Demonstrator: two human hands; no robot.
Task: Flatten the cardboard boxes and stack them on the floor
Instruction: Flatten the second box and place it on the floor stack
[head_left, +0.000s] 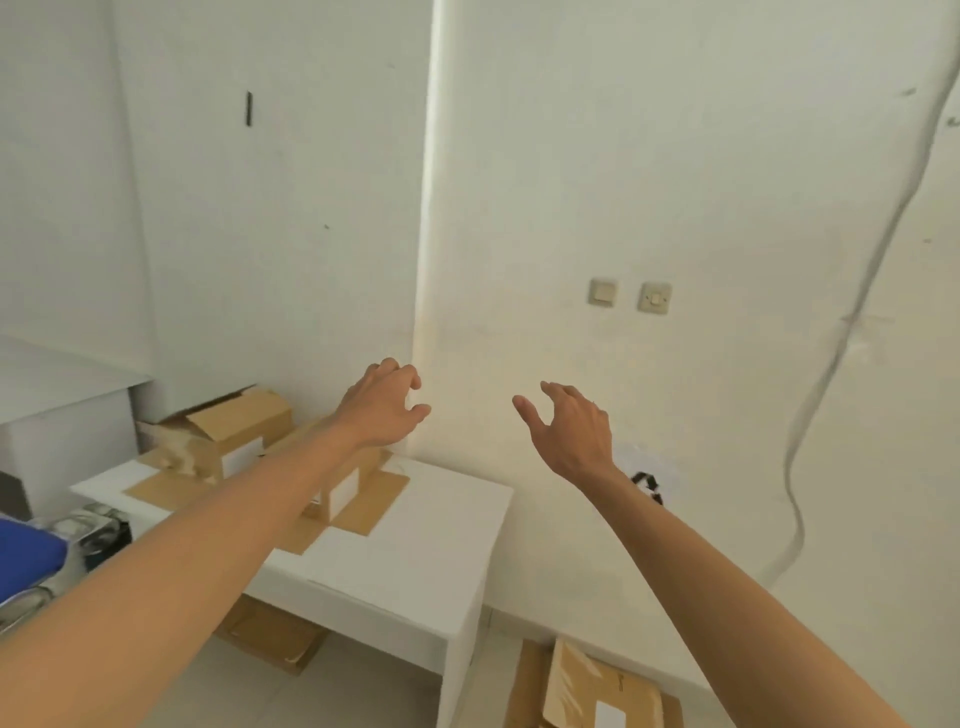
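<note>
Two brown cardboard boxes stand on a low white table (415, 561). The far one (228, 431) has its top flaps open. The nearer box (348, 486) has flaps spread flat on the tabletop and is partly hidden behind my left forearm. My left hand (382, 408) hovers above that box, fingers apart, holding nothing. My right hand (569, 428) is held out to the right of the table, open and empty, in front of the wall. Flattened cardboard (597, 686) lies stacked on the floor at the table's right end.
Another flat piece of cardboard (270, 636) lies on the floor under the table. A white counter (62, 395) stands at the left, with a blue object (26, 556) and shiny plastic below it. A cable (831, 364) hangs down the white wall, near two switches (628, 296).
</note>
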